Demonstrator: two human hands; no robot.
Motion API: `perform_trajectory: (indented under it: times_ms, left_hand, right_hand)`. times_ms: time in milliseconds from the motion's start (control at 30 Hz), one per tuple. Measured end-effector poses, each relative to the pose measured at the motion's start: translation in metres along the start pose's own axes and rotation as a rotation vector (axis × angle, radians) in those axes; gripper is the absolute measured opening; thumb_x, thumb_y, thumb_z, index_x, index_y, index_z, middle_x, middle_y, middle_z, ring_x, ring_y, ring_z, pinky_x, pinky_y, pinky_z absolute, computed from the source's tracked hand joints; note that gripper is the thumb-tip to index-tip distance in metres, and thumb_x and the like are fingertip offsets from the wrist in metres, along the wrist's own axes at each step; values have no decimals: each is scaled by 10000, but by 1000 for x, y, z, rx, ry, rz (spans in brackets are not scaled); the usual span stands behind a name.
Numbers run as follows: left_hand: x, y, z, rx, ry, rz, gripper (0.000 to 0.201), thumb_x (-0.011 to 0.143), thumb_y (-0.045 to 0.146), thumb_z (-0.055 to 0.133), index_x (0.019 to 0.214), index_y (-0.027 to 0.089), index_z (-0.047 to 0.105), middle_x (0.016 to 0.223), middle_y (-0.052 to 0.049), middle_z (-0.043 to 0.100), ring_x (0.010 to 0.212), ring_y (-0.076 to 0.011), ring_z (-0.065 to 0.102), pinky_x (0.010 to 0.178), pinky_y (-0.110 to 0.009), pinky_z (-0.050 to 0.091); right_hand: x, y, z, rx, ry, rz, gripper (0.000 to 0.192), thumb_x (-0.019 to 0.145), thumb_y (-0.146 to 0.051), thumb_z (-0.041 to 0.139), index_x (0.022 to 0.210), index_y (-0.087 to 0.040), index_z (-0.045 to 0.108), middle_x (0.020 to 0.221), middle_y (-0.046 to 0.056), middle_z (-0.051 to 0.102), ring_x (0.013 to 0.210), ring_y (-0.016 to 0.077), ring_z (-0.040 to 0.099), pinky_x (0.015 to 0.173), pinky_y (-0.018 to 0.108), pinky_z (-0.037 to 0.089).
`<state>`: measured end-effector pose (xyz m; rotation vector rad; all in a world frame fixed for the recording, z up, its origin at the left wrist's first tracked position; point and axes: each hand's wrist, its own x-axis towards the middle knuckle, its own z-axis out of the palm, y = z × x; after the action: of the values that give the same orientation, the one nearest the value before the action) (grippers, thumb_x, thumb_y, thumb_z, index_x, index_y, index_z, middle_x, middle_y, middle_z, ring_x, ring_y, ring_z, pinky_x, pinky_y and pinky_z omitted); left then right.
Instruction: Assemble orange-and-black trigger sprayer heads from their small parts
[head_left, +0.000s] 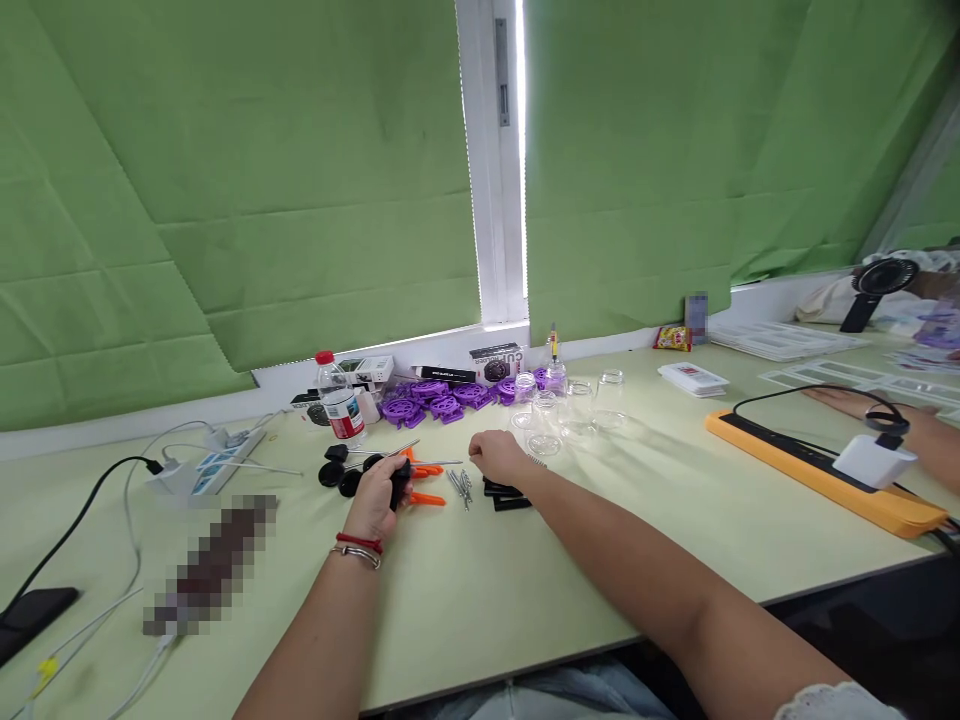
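Green blinds are hanging behind a pale green table (525,570) crowded with small parts. Left hand (379,497) is closing its fingers around a black part (399,484), just beside the orange-handled pliers (424,470). Right hand (499,457) is curling loosely over black pieces (504,492) near the metal pins (460,485), seemingly picking one; a fine pinch comes next. Its fingertips are hidden, so their contents are unclear.
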<state>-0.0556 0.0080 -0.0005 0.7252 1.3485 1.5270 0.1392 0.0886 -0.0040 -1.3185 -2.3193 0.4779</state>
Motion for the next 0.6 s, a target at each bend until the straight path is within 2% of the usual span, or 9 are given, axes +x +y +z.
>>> perform_trajectory:
  times_ms: [100,200,333,433,600]
  left_hand:
    - [-2,0,3,-9,-14,-10,230,643,285,692,765,154,547,586,21,576,423,-75,478,347,-172,308]
    - [-4,0,6,-5,-51,-13,245,636,265,721,764,147,549,570,22,567,456,-77,497,366,-168,335]
    - [-6,-1,10,-12,-105,-21,220,673,278,700,731,150,531,566,15,566,476,-89,515,388,-187,374]
    - [-10,-2,12,-7,-158,-37,222,709,316,673,723,152,525,596,5,580,483,-90,521,400,-194,388]
    - [-19,-3,15,82,-290,-29,290,744,416,641,743,149,529,689,-23,618,492,-97,546,407,-203,378]
  right_hand:
    - [-12,4,-12,112,55,42,150,773,-161,527,857,-162,652,866,61,679,762,152,596,648,244,422]
    - [-26,9,-20,451,98,147,105,721,-183,577,799,-151,640,740,44,655,646,131,575,566,227,424]
    - [-44,16,-24,872,106,257,84,632,-170,642,711,-156,618,653,14,632,612,128,570,564,238,426]
    - [-51,23,-24,1006,87,260,119,597,-174,678,698,-158,618,653,6,640,636,131,588,595,246,439]
    - [-50,27,-19,1073,56,219,157,581,-196,715,704,-160,624,644,-1,643,655,132,599,632,258,452]
